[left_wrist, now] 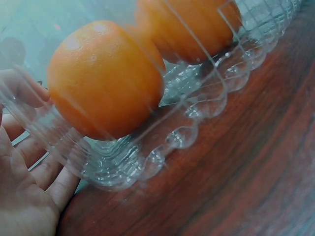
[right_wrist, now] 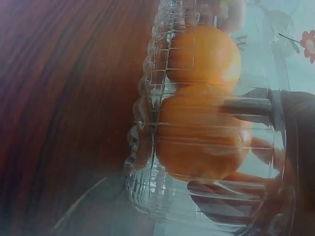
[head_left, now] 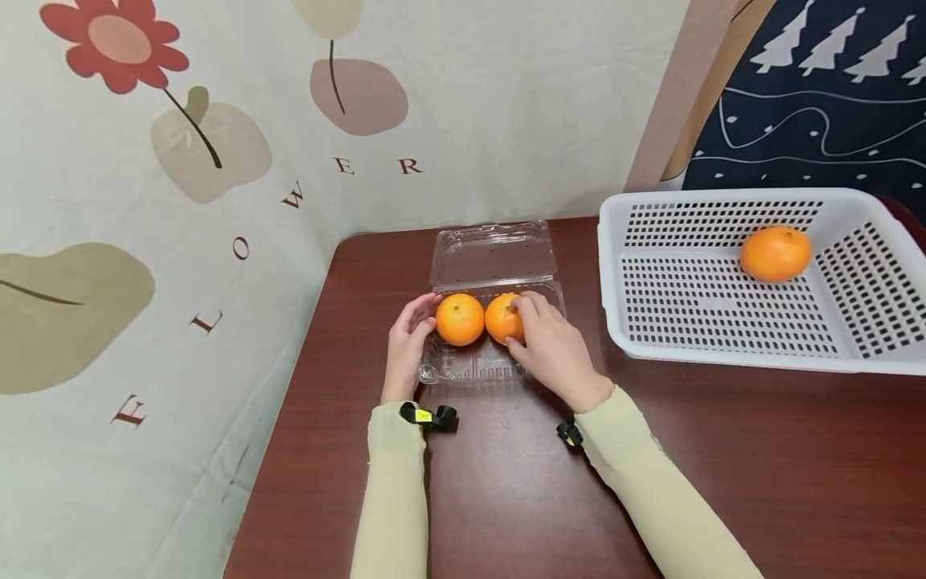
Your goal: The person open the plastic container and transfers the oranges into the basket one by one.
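A clear plastic clamshell box point(head_left: 470, 370) lies on the table with its lid point(head_left: 493, 256) folded back. Two oranges sit side by side in its far part: a left orange point(head_left: 460, 319) and a right orange point(head_left: 504, 318). My left hand point(head_left: 408, 346) holds the box by its left end, the thumb near the left orange; in the left wrist view, fingers point(left_wrist: 47, 169) lie along the outside of the wall. My right hand point(head_left: 553, 346) reaches over the right side and grips the right orange, seen through the wall in the right wrist view.
A white perforated basket point(head_left: 615, 281) stands to the right, with one orange point(head_left: 776, 253) inside. The dark red-brown table point(head_left: 506, 498) ends at a printed cloth point(head_left: 506, 104) behind and on the left.
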Demonstrator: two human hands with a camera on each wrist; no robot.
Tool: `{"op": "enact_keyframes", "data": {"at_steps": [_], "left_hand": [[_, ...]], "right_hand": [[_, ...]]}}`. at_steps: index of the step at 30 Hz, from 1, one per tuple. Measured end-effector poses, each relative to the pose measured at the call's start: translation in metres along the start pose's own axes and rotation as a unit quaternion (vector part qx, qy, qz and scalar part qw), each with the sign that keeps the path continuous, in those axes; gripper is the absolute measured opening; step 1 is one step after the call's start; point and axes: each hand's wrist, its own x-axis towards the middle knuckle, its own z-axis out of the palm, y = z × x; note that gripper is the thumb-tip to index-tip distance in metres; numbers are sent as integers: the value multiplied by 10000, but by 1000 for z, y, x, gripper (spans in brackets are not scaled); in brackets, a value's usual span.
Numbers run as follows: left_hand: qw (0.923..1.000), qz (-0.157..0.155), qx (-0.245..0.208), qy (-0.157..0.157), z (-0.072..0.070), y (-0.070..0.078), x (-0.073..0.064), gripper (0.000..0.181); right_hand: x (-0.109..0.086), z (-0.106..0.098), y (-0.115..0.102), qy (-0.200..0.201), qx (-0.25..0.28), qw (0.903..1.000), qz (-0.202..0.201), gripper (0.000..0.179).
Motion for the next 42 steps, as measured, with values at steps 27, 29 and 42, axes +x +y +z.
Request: {"op": "enact_keyframes", "data": {"at_steps": [27, 29, 42], "left_hand": [[10000, -2, 4, 11, 2, 4, -1, 36], [10000, -4, 6, 2, 2, 4, -1, 36], [10000, -21, -73, 33, 1, 0, 1, 35]], "right_hand": [[2, 6, 0, -26, 37, 9993, 385, 60], [2, 6, 0, -30, 4, 9994, 352, 60], [2, 6, -2, -228, -70, 9988, 432, 61]]}}
